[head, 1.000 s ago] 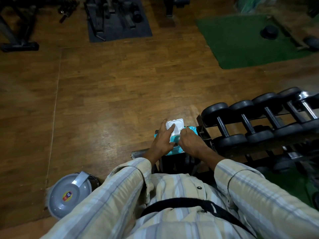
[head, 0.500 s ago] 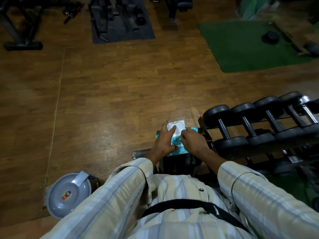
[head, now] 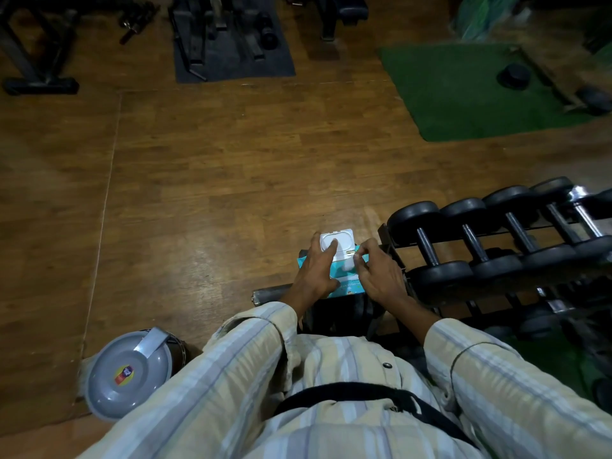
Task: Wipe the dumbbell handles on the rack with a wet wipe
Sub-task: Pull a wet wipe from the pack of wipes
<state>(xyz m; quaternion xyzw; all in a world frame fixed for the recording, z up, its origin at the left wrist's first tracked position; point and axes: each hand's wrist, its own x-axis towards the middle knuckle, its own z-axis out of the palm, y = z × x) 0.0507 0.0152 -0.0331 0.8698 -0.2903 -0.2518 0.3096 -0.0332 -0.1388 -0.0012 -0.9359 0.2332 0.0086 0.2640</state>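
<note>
While the soft teal plastic wipe pack (head: pixel 344 284) sits at the near-left end of the black steel dumbbell rack (head: pixel 390 246), I have both hands on it: my left hand (head: pixel 316 271) lies over its left side with the fingers fairly straight, the forefinger pressing on the white hinged lid (head: pixel 341 238), which stands flipped up at the pack's far edge; my right hand (head: pixel 381 276) has its fingers curled in at the pack's opening, pinching there, though I cannot tell whether a wipe is already between them. I judge the pack light and squashy, so it should be pinned flat with the left hand while the right draws a sheet; the wipe itself will be limp, damp and easily torn, best taken by a corner. The black round-headed dumbbells (head: pixel 427 250) lie in a row to the right of the pack, their slim metal handles (head: pixel 428 246) exposed between the heads. Those are rigid and heavy, so I would wrap the wipe around each handle and leave the weights on the rack.
</note>
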